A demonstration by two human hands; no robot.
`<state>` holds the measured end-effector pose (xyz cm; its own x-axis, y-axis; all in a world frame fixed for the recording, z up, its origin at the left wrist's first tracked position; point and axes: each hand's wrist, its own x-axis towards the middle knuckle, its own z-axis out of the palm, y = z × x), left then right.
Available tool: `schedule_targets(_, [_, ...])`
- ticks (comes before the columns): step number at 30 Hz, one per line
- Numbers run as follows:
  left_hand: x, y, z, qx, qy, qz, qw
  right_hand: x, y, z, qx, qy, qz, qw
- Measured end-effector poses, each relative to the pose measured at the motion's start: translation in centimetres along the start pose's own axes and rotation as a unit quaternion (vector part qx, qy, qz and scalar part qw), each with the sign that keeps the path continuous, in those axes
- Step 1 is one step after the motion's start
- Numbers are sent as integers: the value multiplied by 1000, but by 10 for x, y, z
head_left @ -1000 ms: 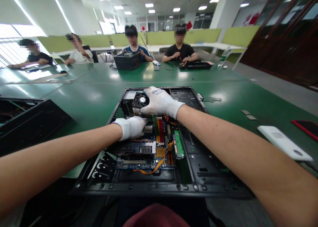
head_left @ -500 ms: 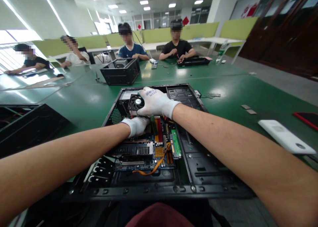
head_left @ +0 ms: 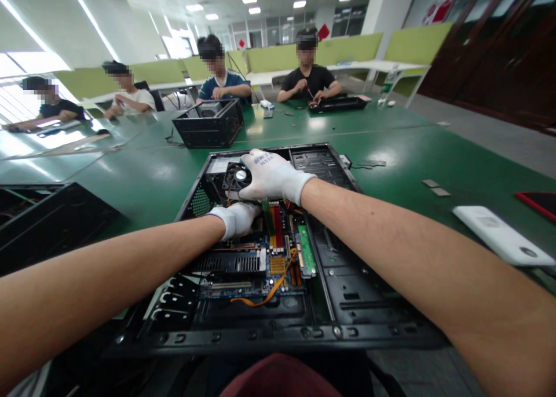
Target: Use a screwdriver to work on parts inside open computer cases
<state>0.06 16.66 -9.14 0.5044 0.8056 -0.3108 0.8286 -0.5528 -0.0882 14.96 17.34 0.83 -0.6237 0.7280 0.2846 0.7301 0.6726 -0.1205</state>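
An open black computer case lies flat on the green table in front of me. My right hand, in a white glove, grips a black cooling fan above the back left part of the case. Just below it my gloved left hand reaches in over the motherboard; its fingertips are hidden under the fan and my right hand. Beside my left hand are red and yellow memory slots. An orange cable curls across the board near a green circuit board.
Another black case stands farther back, and a dark case is at the left. On the right lie a white device, a red-edged object and small grey pieces. Several people sit across the green table.
Both hands keep nearly the same place on the fan and in the case. Across the table, one person has lowered a hand from the head and another leans over the far case.
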Motion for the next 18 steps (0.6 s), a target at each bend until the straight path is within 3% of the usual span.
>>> schedule_targets(18, [-1,6,-5,-5,-10,-17,1000,-1,1,-2,-7,-3,-1,1000])
